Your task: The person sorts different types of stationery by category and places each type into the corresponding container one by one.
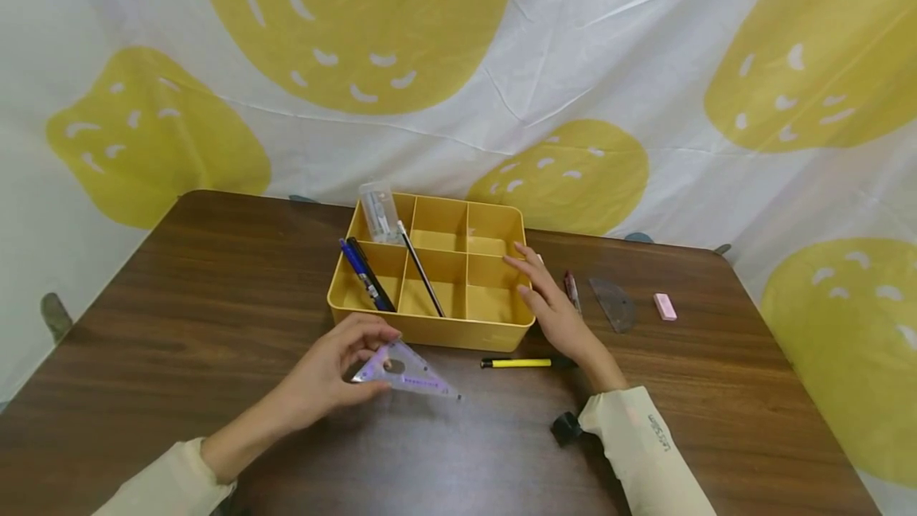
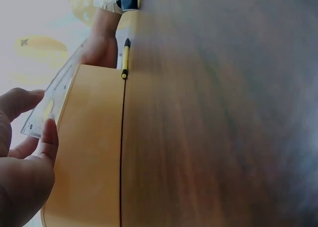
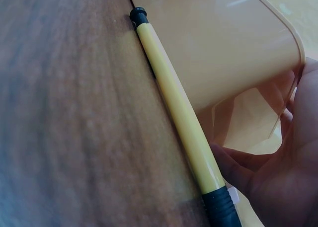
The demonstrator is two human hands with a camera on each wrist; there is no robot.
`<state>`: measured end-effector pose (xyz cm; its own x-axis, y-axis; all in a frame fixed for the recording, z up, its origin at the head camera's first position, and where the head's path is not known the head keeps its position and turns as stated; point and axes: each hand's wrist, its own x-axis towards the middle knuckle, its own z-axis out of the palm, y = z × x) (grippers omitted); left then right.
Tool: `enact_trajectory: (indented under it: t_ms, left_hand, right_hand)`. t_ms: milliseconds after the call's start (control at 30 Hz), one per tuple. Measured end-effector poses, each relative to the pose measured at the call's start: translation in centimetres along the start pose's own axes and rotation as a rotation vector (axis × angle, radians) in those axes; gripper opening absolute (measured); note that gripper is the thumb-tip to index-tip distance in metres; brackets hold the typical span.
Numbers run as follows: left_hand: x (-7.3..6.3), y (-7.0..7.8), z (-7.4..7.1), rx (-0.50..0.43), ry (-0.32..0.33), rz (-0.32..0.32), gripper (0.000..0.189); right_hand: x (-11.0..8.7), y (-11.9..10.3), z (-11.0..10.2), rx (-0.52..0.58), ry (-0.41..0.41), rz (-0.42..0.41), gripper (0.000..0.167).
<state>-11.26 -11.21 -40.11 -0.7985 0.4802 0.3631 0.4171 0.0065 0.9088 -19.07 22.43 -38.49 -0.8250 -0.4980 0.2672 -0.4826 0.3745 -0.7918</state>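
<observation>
My left hand point(image 1: 331, 371) pinches a clear triangular set square point(image 1: 421, 379) between thumb and fingers, just in front of the yellow divided organizer box point(image 1: 437, 331). In the left wrist view the set square point(image 2: 58, 95) overlaps the box's front wall point(image 2: 92, 142). Lying over the box's right rim is my right hand point(image 1: 562, 323), its fingers extended and relaxed. The right wrist view has that hand point(image 3: 278, 177) against the box's side wall point(image 3: 238, 43). Inside the box are a blue pen point(image 1: 358, 267), a black pen point(image 1: 374, 277), a black pencil point(image 1: 423, 273) and a clear plastic case point(image 1: 380, 213).
A yellow mechanical pencil point(image 1: 521, 363) with black ends lies before the box's front right corner. To the right lie a dark red pen point(image 1: 572, 290), a clear protractor point(image 1: 614, 305) and a pink eraser point(image 1: 665, 306). A lemon-print cloth point(image 1: 559, 38) hangs behind the wooden table point(image 1: 215, 301).
</observation>
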Motion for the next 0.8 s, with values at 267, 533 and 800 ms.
enact_trajectory:
  t_ms: [267, 533, 800]
  left_hand:
    - [0.8, 0.8, -0.6, -0.04, 0.027, -0.022, 0.057]
    - [2.0, 1.3, -1.0, -0.038, 0.026, 0.026, 0.054]
    - [3.1, 2.0, -1.3, -0.017, 0.023, 0.045, 0.055]
  right_hand:
    - [0.0, -0.1, 0.0, -0.007, 0.004, 0.006, 0.043]
    - [0.0, -0.2, 0.0, -0.009, 0.013, 0.007, 0.043]
    - [0.0, -0.2, 0.1, -0.013, 0.014, 0.007, 0.043]
